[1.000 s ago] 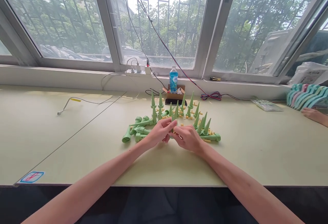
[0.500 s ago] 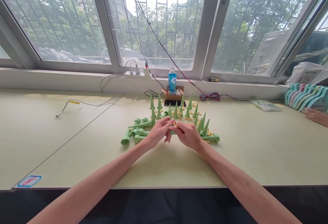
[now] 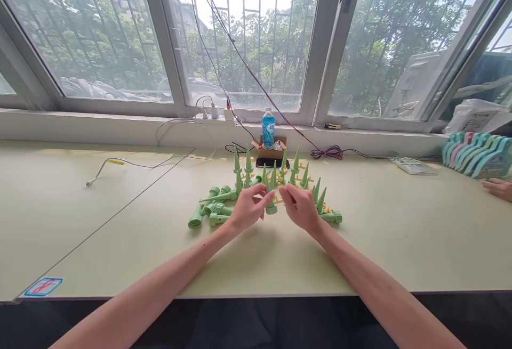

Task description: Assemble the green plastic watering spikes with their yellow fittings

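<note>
My left hand pinches a green plastic watering spike, its point up and its ribbed round base downward, above the table. A small yellow valve shows at the spike's right side. Just to the right, my right hand is closed with thumb and fingers together, apart from the spike. Whether anything is in those fingers is hidden. Several green spikes stand upright behind my hands, with yellow valves among them. More spikes lie on their sides left of my left hand.
Behind the spikes are a black phone and a small cardboard box with a blue bottle. A white cable lies at left, a bundled red-black cable at right. Near pastel hangers, another person's hand rests on the table.
My hands were together around the spike and its yellow valve. Now my right hand has drawn away to the right, and the spike hangs upright in my left hand.
</note>
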Tool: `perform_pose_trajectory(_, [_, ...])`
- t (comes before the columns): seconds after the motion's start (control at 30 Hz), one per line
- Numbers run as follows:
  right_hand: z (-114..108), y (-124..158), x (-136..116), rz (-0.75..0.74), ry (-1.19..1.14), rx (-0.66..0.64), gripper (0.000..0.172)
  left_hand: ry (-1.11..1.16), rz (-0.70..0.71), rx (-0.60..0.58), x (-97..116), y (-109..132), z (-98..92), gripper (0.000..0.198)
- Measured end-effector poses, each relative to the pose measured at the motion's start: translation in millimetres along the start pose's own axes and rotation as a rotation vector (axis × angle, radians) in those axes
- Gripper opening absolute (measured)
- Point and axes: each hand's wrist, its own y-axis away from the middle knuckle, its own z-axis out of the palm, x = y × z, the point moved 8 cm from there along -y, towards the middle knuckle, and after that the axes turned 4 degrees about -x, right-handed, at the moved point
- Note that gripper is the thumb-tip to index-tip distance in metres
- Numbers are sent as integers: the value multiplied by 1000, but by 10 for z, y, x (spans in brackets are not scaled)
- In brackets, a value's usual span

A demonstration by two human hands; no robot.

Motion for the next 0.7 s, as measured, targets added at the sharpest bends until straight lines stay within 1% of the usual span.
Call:
perform_pose_trajectory(0.1, [-23, -8, -1, 6, 20, 14, 40, -139, 83, 16, 39, 12, 4, 31])
perform_pose_trajectory(0.23, [-24, -12, -3, -4, 39, 17, 41, -265, 125, -5, 47, 9, 41, 29])
perform_pose_trajectory(0.4, [2, -9, -1, -5, 39, 2, 40, -339, 122, -70, 0, -8, 107, 30])
perform_pose_trajectory(0.7, [27, 1, 21, -4, 40, -15, 39, -385, 103, -82, -94, -22, 111, 24])
